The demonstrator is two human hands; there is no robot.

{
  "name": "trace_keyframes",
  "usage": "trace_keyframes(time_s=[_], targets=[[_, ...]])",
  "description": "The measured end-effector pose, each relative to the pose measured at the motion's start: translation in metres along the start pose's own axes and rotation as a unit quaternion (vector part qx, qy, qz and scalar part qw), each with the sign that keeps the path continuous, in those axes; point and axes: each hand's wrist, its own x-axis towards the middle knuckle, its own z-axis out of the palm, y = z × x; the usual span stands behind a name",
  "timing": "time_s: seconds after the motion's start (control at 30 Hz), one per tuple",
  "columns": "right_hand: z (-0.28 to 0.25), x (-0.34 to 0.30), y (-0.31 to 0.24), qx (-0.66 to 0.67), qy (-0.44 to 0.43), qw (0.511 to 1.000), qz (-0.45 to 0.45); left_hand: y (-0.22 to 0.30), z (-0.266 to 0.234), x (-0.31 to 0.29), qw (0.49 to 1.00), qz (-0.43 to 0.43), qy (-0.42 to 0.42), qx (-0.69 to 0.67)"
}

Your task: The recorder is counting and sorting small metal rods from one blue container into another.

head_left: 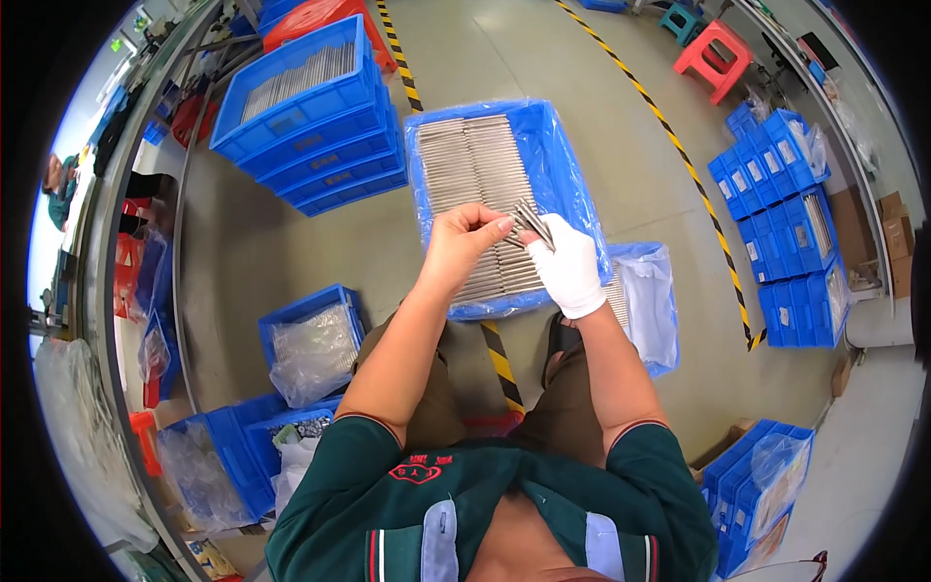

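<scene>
Several short, shiny metal rods (529, 225) are bunched together between my two hands. My right hand (568, 269), in a white glove with bare fingertips, is closed around the bunch. From the other side my bare left hand (460, 242) pinches at the rods' ends with thumb and forefinger; its other fingers are curled and partly hidden. Directly below both hands stands a blue crate (572, 165) lined with clear plastic. Rows of similar metal rods (472, 160) lie in it, packed side by side in two columns.
A stack of blue crates (320, 145) with rods stands at the far left. Close by on the right is another lined crate (655, 310). A small crate (312, 339) with plastic bags sits on the left. Blue bins (786, 233) and a red stool (716, 58) are to the right.
</scene>
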Motion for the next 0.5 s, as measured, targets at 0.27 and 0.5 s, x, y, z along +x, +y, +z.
trace_keyframes(time_s=[0.27,0.5], targets=[[0.000,0.005,0.005,0.055,-0.041,0.997,0.037,0.002,-0.004,0.005,0.996,-0.053,-0.005,-0.069],[-0.001,0.002,0.005,0.045,-0.074,0.996,-0.001,0.001,-0.010,0.004,0.989,-0.082,-0.049,-0.111]])
